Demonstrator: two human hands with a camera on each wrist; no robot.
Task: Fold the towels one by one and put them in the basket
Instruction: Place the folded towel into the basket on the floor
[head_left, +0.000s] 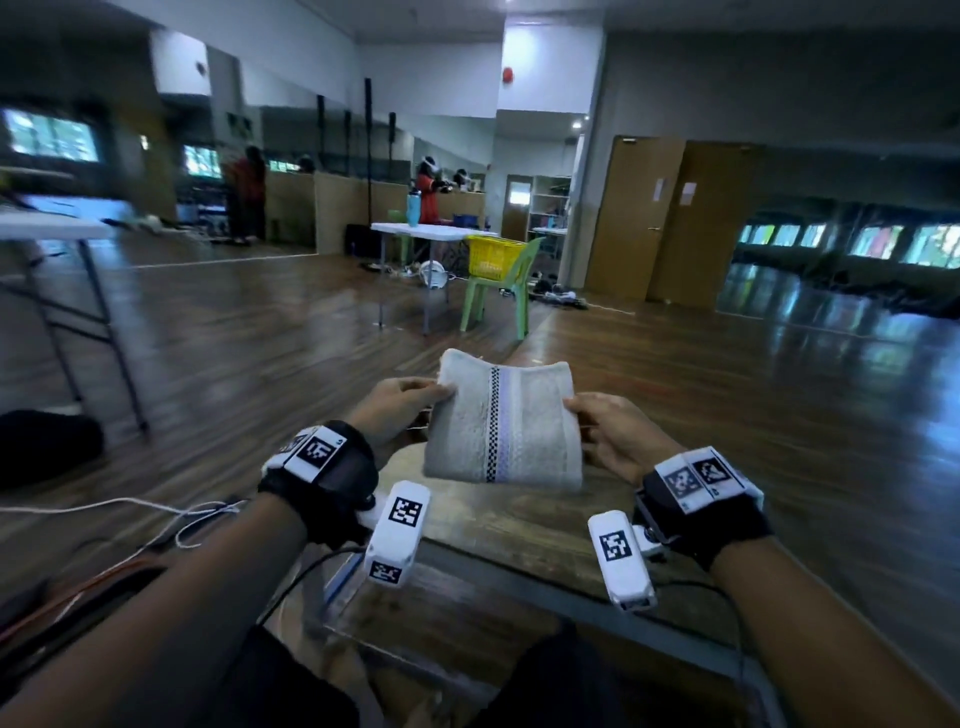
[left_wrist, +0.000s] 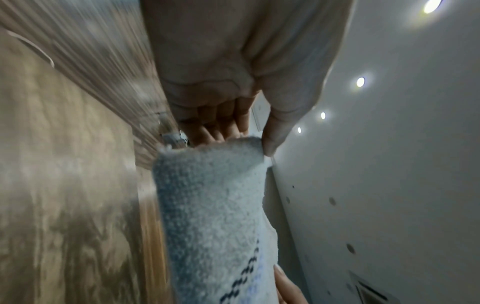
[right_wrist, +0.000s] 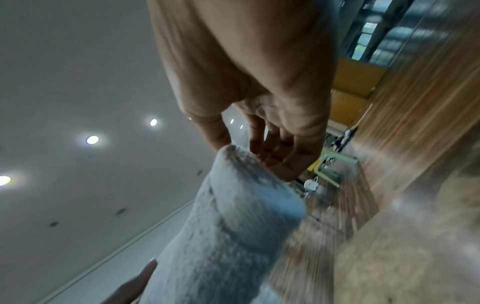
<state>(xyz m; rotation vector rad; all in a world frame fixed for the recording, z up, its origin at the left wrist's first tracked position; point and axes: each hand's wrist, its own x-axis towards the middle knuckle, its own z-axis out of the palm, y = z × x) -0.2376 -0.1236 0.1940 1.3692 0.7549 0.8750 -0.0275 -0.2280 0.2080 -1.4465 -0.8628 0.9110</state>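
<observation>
A folded towel (head_left: 501, 426) was up in the air between the two hands, above a wooden table (head_left: 509, 525). It was pale grey with a dark checked stripe and a light purple band running down the middle.

The left hand (head_left: 387, 415) pinched the left edge of the towel. Its thumb lay on top and its fingers (left_wrist: 221, 121) were tucked under the cloth. The right hand (head_left: 615, 434) pinched the right edge the same way, thumb on top and fingers (right_wrist: 275, 148) under. Both hands held on tight and were not letting go. The near edge of the towel hung down close to the wrists, and the far edge pointed away from the person.

Each wrist wore a black band with white blocks that had black square patterns on them.

Far out past the hands, a yellow basket (head_left: 493, 256) sat on a green chair (head_left: 501, 293). It was well apart from the towel. Just to the left of the chair stood a white table (head_left: 421, 231) with a blue bottle (head_left: 414, 208) on it. White cords (head_left: 119, 506) lay on the floor to the left of the left arm.
</observation>
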